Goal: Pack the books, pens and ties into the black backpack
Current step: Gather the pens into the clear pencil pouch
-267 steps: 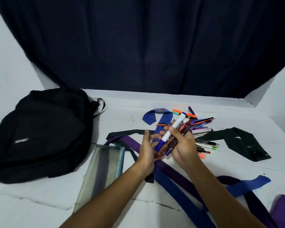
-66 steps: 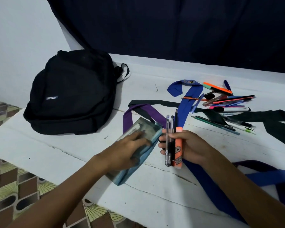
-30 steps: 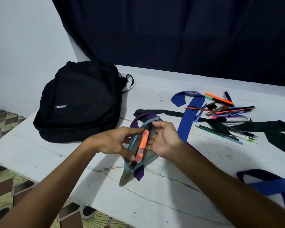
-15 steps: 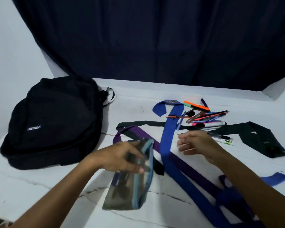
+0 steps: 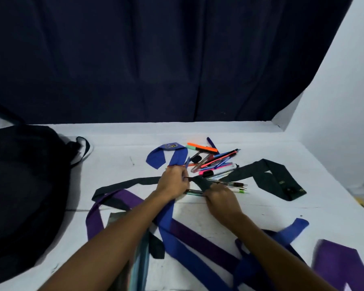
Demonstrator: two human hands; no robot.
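The black backpack point(image 5: 19, 185) lies zipped at the left of the white table point(image 5: 118, 164). Several loose pens point(image 5: 215, 161) sit in a pile at the centre back, with more pens point(image 5: 236, 186) under a dark green tie point(image 5: 271, 178). My left hand point(image 5: 172, 182) pinches the end of a thin dark pen at the pile's left edge. Just to its right, my right hand point(image 5: 220, 198) curls its fingers round a few pens on the table. A blue tie point(image 5: 174, 157) and a purple tie point(image 5: 122, 196) run under my arms. No books are in view.
A see-through pencil pouch point(image 5: 140, 267) with a blue zip lies under my left forearm near the front edge. More purple cloth point(image 5: 336, 263) lies at the front right. A dark curtain point(image 5: 156, 59) hangs behind the table and a white wall point(image 5: 334, 101) closes the right side.
My left hand has let go of the pouch, which now lies on the table, and has moved forward to the pens. My right hand has closed on pens beside it.
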